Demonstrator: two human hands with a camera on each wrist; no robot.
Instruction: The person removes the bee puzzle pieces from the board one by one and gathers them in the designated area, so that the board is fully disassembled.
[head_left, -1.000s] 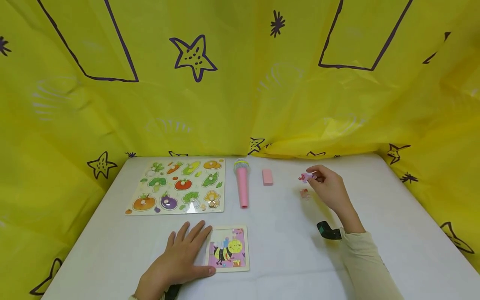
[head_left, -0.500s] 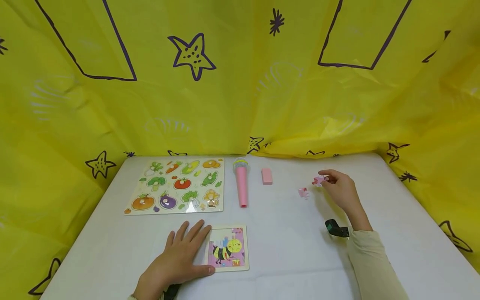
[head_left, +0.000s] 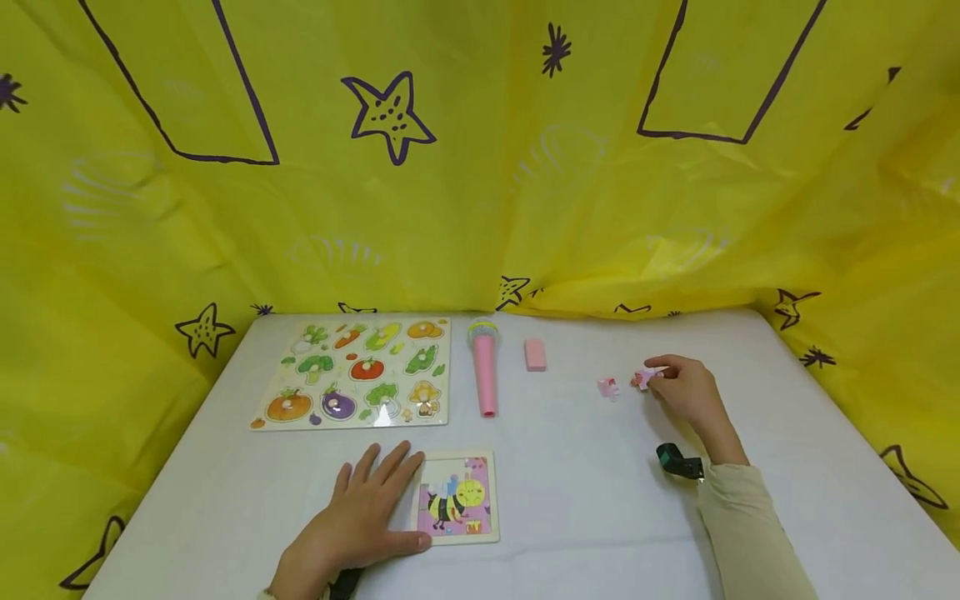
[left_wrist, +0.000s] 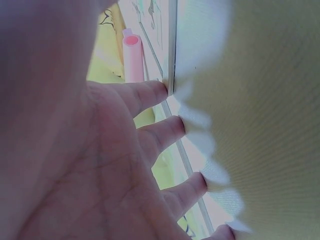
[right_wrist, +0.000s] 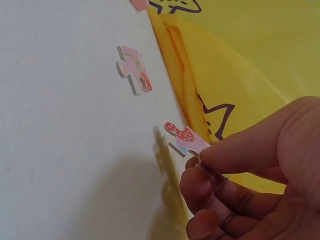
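In the head view my right hand pinches a pink jigsaw piece with a red dotted shape, between thumb and fingers. The right wrist view shows this piece just above the white tabletop, its shadow beside it. A second pink jigsaw piece lies flat to the left of that hand. My left hand rests with fingers spread at the left edge of a small framed bee puzzle, its thumb touching the lower left corner. The upper left of the bee picture shows a pale gap. In the left wrist view the fingertips touch the table surface.
A vegetable puzzle board lies at the back left. Beside it are a pink toy microphone and a pink block. Yellow patterned cloth hangs along the back and sides of the white table.
My right hand has moved right, then slightly down toward the table, carrying the jigsaw piece away from the piece lying there. The left hand has stayed in place.
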